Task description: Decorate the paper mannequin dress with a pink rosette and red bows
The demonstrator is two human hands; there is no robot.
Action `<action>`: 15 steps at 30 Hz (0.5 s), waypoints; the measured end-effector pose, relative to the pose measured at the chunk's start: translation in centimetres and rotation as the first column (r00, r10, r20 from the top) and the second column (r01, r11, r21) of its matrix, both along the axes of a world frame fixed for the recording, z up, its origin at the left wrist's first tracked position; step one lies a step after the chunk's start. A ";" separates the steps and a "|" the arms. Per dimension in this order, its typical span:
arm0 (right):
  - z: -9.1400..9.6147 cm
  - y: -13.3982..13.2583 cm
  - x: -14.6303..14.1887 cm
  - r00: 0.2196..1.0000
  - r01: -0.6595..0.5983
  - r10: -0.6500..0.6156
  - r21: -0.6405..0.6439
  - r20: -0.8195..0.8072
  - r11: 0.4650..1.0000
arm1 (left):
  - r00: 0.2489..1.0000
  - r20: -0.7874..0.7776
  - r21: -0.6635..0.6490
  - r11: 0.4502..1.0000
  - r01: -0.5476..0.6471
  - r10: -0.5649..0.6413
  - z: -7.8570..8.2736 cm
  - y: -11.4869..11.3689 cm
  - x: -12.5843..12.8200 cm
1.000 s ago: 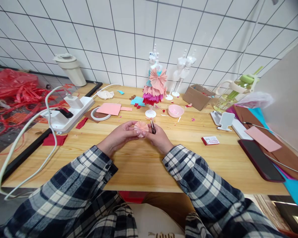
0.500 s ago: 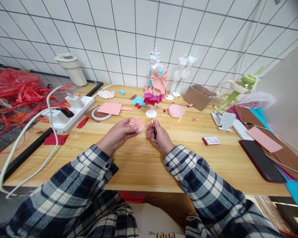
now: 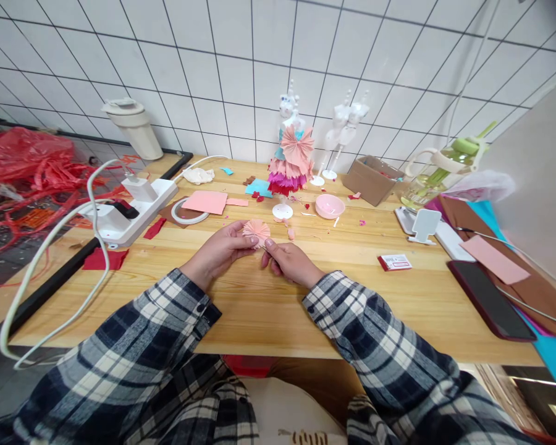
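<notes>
Pinching the left edge of a pink paper rosette (image 3: pixel 256 230) between thumb and fingers, the left hand (image 3: pixel 222 247) holds it just above the bench (image 3: pixel 398 303). The right hand (image 3: pixel 288 262) meets it from the other side, its fingers drawn narrow and closed on the lower right rim. The rosette is in front of the paper-dressed doll stand (image 3: pixel 291 164), just short of its round white base. A pink bowl (image 3: pixel 329 206) lies right of the stand, and a white power strip (image 3: pixel 125 213) well to its left.
</notes>
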State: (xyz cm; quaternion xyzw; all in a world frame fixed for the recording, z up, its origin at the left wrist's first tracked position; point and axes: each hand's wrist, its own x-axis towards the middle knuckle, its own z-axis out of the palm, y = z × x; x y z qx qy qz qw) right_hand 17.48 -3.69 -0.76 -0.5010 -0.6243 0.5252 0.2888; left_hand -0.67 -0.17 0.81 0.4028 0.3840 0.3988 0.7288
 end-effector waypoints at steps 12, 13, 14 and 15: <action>-0.5 0.2 -0.1 0.999 0.035 -0.035 -0.007 0.030 0.999 | 1.000 -0.008 0.030 0.999 0.016 -0.016 -0.1 0.1 0.0; -0.5 0.2 -0.1 0.999 0.043 -0.042 -0.009 0.025 0.999 | 1.000 -0.009 0.031 0.999 0.012 -0.012 -0.2 0.1 0.0; -0.6 0.3 -0.1 0.999 0.047 -0.047 -0.010 0.019 0.999 | 1.000 -0.012 0.032 0.999 0.012 -0.012 -0.2 0.1 0.0; -0.6 0.3 -0.2 0.999 0.047 -0.047 -0.010 0.015 0.999 | 1.000 -0.015 0.034 0.999 0.016 -0.015 -0.3 0.1 0.0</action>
